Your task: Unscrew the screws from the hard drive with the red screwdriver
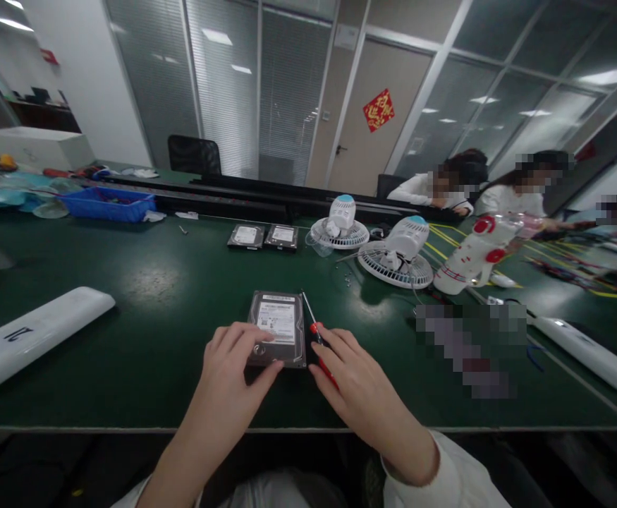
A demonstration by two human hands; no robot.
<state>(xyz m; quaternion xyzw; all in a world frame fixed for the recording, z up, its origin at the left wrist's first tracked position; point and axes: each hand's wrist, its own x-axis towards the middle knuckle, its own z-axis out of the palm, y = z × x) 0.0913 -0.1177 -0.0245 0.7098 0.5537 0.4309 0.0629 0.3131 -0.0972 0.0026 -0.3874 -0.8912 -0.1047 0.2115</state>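
Observation:
A grey hard drive (278, 324) with a white label lies flat on the green table (144, 310) in front of me. My left hand (237, 367) rests on its near left corner, fingers curled over the edge. A screwdriver (314, 330) with a red handle and a thin metal shaft lies just right of the drive. My right hand (355, 384) covers the red handle, fingers bent over it and touching it.
Two more hard drives (263, 236) lie farther back. Two small white fans (393, 257) and a white and red toy robot (472, 257) stand to the right. A blue tray (106, 203) sits far left; long white cases (27, 335) flank me. Other people sit at the far right.

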